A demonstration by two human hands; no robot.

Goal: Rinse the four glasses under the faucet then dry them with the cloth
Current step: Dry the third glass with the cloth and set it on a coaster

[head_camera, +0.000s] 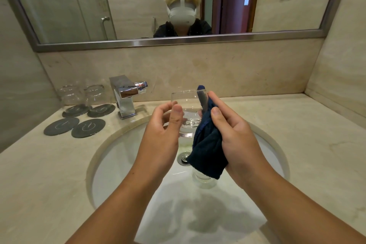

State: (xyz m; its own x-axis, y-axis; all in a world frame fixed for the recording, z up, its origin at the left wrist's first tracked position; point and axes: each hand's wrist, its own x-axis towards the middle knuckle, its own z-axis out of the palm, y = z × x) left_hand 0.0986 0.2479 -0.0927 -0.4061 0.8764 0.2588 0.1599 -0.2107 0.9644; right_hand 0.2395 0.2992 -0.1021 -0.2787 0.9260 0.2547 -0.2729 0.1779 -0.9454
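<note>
Marble counter [49, 164], basin [111, 164], chrome faucet [126, 95]

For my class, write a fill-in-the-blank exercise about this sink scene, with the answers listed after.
1. The cloth in the right hand is dark ____.
2. Beside the faucet, ____ glasses stand on coasters.
3. The left hand holds the raised glass over the sink; a fourth glass in the basin is partly hidden by the ____.

Answers: blue; two; cloth.
</note>
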